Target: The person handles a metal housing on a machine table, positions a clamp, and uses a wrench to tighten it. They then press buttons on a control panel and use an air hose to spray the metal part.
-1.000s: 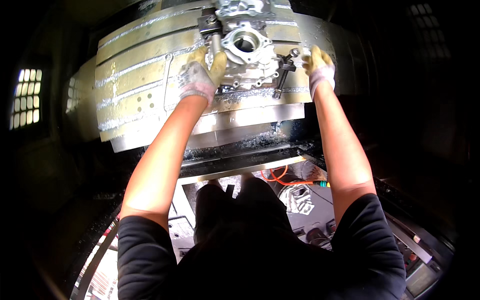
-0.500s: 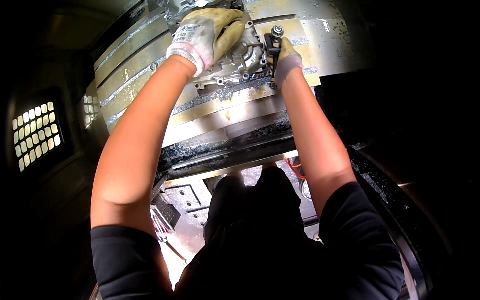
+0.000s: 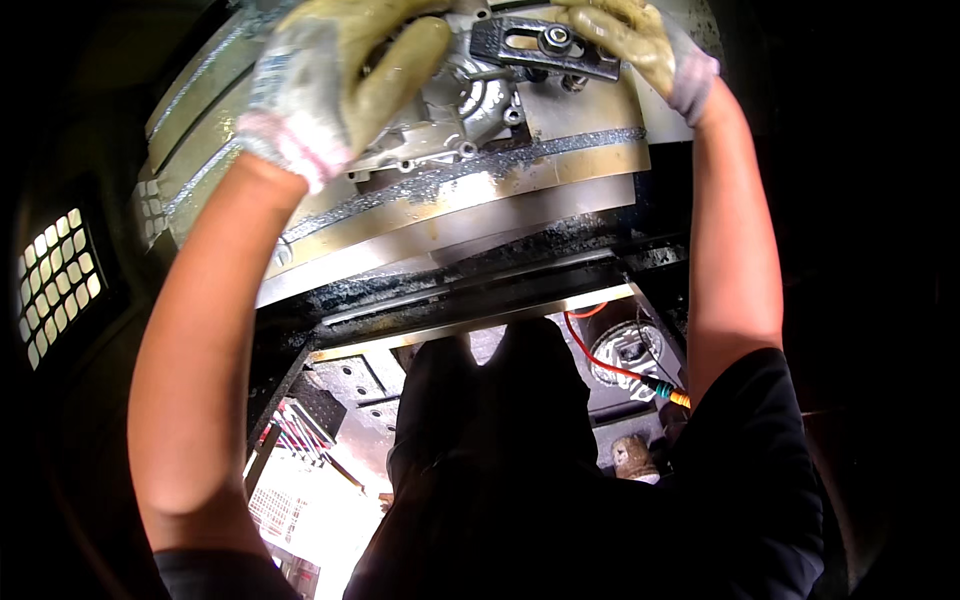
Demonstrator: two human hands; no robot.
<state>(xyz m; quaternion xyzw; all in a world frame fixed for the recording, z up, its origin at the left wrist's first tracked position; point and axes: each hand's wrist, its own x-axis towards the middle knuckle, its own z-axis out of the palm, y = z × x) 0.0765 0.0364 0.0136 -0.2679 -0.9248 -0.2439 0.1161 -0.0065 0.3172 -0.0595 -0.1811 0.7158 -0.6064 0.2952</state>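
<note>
My left hand [image 3: 345, 85], in a pale glove with a yellowish coating, lies over the grey metal casting [image 3: 440, 130]. Its thumb stands apart from the fingers, and the upper edge cuts off part of them. A black slotted strap clamp [image 3: 495, 40] lies crosswise at the casting's right side, its left end over the casting's edge. A bolt with a hex nut [image 3: 555, 40] rises through its slot. My right hand [image 3: 635, 45], gloved too, is closed at the clamp's far side near the nut. Its fingertips are partly hidden at the upper edge.
The casting sits on a slotted metal table [image 3: 590, 150] strewn with chips. A dark ledge [image 3: 470, 295] crosses in front of my legs. Below right are a red hose [image 3: 595, 350] and a brown cylindrical piece [image 3: 632, 458]; pen-like tools [image 3: 300, 435] lie at lower left. A barred window [image 3: 60, 285] glows at left.
The strap clamp has swung from lengthwise to crosswise, its left end now over the casting. My right hand has moved right and round to its far side. My left hand stays on the casting.
</note>
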